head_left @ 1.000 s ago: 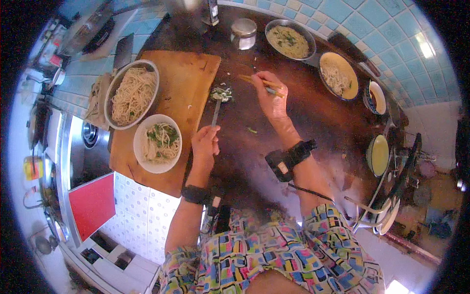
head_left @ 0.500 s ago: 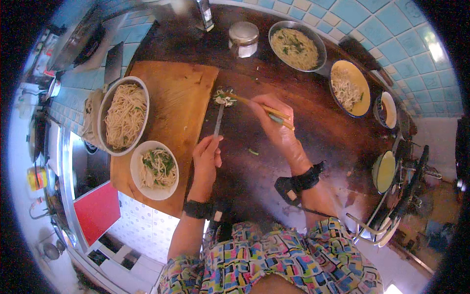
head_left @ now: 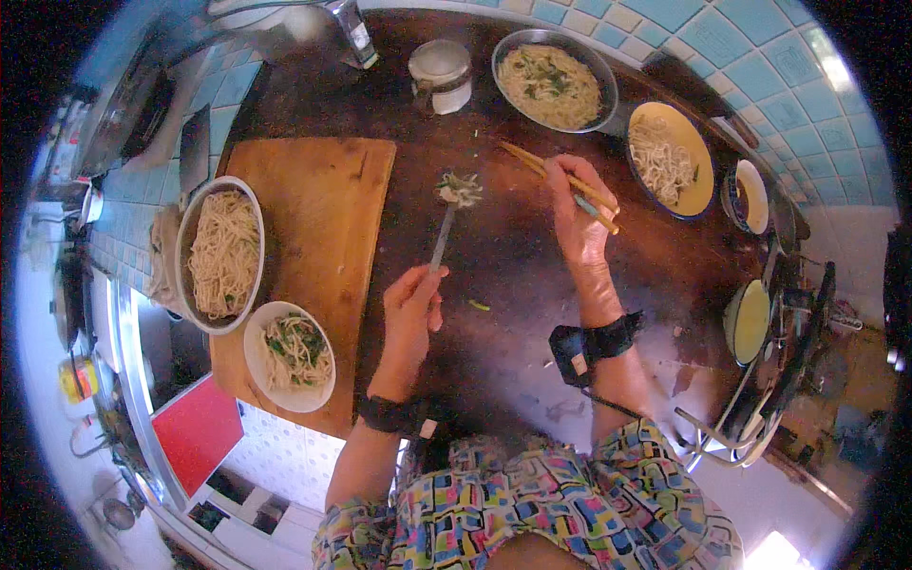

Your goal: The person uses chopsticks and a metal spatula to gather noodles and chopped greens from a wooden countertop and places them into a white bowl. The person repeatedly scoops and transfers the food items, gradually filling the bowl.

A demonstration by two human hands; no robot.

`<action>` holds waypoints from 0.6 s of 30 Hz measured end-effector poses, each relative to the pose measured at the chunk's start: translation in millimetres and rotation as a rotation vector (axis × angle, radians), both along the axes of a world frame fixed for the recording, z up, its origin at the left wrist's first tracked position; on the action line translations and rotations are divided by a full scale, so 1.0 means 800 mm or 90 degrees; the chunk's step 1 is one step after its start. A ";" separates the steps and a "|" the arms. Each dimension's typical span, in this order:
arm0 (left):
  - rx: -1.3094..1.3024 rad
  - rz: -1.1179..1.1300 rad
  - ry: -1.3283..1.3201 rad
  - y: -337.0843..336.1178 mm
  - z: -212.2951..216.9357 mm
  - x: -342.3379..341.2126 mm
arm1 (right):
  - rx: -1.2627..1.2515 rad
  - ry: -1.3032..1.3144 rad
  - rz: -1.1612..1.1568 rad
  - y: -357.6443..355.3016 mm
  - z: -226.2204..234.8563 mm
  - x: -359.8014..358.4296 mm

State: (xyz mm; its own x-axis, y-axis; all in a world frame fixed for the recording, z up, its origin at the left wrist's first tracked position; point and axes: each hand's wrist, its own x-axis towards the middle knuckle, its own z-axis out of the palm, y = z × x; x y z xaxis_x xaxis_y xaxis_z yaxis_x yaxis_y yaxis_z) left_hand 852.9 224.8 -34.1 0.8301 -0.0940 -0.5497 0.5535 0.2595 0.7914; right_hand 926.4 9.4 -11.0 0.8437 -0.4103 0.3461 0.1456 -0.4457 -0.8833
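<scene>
My left hand [head_left: 410,309] is closed around the grey metal handle of a spoon [head_left: 443,239]. On the spoon's head rests a small heap of pale noodles and chopped greens [head_left: 460,190], which hides the head's shape. My right hand [head_left: 581,228] grips a pair of yellow-brown chopsticks [head_left: 528,160]. Their tips point up and left, apart from the spoon, with no food between them. Left of my left hand, a white bowl [head_left: 328,385] of noodles and greens stands on the wooden cutting board [head_left: 318,242], beside a larger oval bowl [head_left: 258,271] heaped with noodles.
Along the far side stand a lidded jar [head_left: 441,76], a metal pan [head_left: 610,100] of noodles with greens and a yellow dish [head_left: 692,161] with noodles. A small bowl [head_left: 755,204] and a yellow-green bowl [head_left: 752,323] sit at the right. A green scrap [head_left: 479,305] lies on the dark table [head_left: 513,347].
The chopsticks have drawn away from the food on the spoon, and my right hand has moved right. The spoon stays up with the heap on it. The whole view has shifted slightly.
</scene>
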 end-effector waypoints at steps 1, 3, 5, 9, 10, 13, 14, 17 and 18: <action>-0.024 0.000 0.027 -0.005 0.000 0.007 | 0.008 0.000 0.003 -0.004 -0.002 0.003; -0.019 0.002 0.028 -0.018 0.000 0.018 | 0.014 -0.018 0.021 -0.007 -0.007 0.012; -0.008 0.009 0.021 -0.029 0.000 0.027 | 0.039 -0.008 0.040 -0.008 -0.011 0.021; 0.007 0.025 0.006 -0.044 -0.002 0.042 | 0.045 0.011 0.081 -0.006 -0.009 0.034; -0.003 0.032 0.021 -0.046 -0.002 0.044 | 0.027 0.012 0.085 -0.005 -0.006 0.035; 0.007 0.020 0.002 -0.047 -0.003 0.046 | 0.096 0.049 0.157 -0.005 0.003 0.025; 0.002 0.021 0.008 -0.047 -0.003 0.047 | 0.054 0.055 0.143 -0.005 0.005 0.022; 0.001 0.025 0.022 -0.046 -0.003 0.045 | -0.037 0.023 0.124 -0.011 0.009 0.019; 0.011 0.026 0.025 -0.045 -0.002 0.043 | -0.042 0.010 0.114 -0.012 0.008 0.020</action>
